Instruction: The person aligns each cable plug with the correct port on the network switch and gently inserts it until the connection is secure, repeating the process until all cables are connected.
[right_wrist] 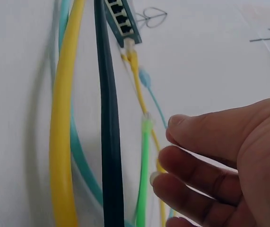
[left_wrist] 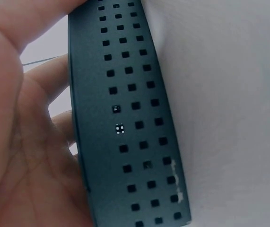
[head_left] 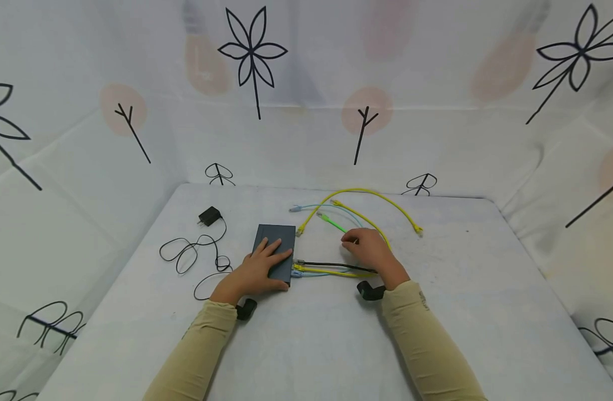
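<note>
A dark network switch (head_left: 281,236) lies on the table, its side full of square vent holes in the left wrist view. My left hand (head_left: 258,270) rests on it, fingers spread over the top and thumb along the near edge. Black (head_left: 331,264), yellow (head_left: 336,272) and light blue cables run from its right side to under my right wrist. My right hand (head_left: 369,248) hovers over the cables with loosely bent fingers. Beside its fingertips is a green network cable (right_wrist: 144,165); a gap shows between them, and nothing is seen in the grasp.
Behind the hands lie a long arched yellow cable (head_left: 361,189), a shorter yellow cable (head_left: 356,212) and a light blue cable (head_left: 316,205). A black power adapter (head_left: 209,216) with a looped cord (head_left: 186,245) lies left of the switch. White patterned cloth walls surround the table.
</note>
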`<state>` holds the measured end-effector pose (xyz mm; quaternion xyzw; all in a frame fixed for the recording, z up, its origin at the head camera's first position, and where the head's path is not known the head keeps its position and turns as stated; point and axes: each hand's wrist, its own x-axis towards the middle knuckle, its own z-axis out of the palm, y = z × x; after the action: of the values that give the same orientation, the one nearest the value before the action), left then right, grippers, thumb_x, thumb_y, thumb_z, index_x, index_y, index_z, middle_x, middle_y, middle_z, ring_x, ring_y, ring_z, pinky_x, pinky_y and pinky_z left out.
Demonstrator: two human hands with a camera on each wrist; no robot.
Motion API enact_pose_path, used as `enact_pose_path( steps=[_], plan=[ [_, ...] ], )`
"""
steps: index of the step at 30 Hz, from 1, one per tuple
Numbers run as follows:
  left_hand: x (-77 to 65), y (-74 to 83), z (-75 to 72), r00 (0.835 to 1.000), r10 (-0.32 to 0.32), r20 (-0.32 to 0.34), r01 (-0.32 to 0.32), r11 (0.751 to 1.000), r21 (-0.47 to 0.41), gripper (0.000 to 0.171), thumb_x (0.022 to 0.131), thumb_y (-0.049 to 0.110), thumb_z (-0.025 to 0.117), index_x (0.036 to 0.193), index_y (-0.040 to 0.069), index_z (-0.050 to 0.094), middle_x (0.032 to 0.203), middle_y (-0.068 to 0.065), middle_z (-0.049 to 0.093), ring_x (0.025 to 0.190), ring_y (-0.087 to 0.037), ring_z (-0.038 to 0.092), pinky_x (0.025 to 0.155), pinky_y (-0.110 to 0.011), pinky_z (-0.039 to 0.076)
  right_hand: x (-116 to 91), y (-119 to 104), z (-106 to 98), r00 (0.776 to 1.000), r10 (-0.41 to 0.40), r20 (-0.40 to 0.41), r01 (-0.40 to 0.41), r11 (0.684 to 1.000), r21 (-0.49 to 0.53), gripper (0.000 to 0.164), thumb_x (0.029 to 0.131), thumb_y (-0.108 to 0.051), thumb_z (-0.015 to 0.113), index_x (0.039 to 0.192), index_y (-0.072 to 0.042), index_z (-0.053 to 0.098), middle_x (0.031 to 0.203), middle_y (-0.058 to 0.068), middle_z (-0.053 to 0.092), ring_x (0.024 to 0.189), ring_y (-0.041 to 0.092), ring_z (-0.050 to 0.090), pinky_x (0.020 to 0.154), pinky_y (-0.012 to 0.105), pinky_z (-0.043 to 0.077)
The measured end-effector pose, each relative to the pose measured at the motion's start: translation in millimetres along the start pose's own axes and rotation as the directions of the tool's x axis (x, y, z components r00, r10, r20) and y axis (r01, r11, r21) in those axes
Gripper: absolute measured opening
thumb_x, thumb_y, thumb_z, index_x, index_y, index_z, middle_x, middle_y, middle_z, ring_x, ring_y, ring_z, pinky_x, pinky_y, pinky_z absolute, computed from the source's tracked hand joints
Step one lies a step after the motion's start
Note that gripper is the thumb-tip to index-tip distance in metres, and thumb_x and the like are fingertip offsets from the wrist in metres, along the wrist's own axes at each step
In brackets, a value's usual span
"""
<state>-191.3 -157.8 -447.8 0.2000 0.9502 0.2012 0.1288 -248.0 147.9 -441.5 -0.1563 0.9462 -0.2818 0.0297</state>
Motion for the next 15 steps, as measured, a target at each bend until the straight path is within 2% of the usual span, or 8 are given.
enact_pose_path(
  steps=[7,15],
  plan=[
    [0.9,-1.3,0.7,1.000,0.001,0.001,-0.001,1.000,0.013,0.084,0.081,0.054,0.072,0.152,0.034,0.031,0.164,-0.002,0.012,0.152,-0.034,-0.003,0.110,-0.069,0.021,-3.7,7.0,-5.8,0.997,0.072,0.008,-0.072,0.997,0.038,0.023,0.094,-0.021,0.063,0.112,-0.010,0.071,0.110,0.009,0.069,0.099,0.027,0.061,0.084,0.042,0.050],
    [0.9,-1.2,0.4,1.000,-0.003,0.007,0.003,1.000,0.016,0.084,0.081,0.054,0.072,0.152,0.034,0.031,0.164,-0.002,0.013,0.152,-0.034,-0.003,0.110,-0.069,0.021,-1.3,13.8,-4.8,0.993,0.112,0.038,-0.113,0.994,0.012,0.024,0.093,-0.022,0.063,0.114,-0.009,0.070,0.114,0.010,0.069,0.111,0.030,0.060,0.092,0.045,0.048]
  ],
)
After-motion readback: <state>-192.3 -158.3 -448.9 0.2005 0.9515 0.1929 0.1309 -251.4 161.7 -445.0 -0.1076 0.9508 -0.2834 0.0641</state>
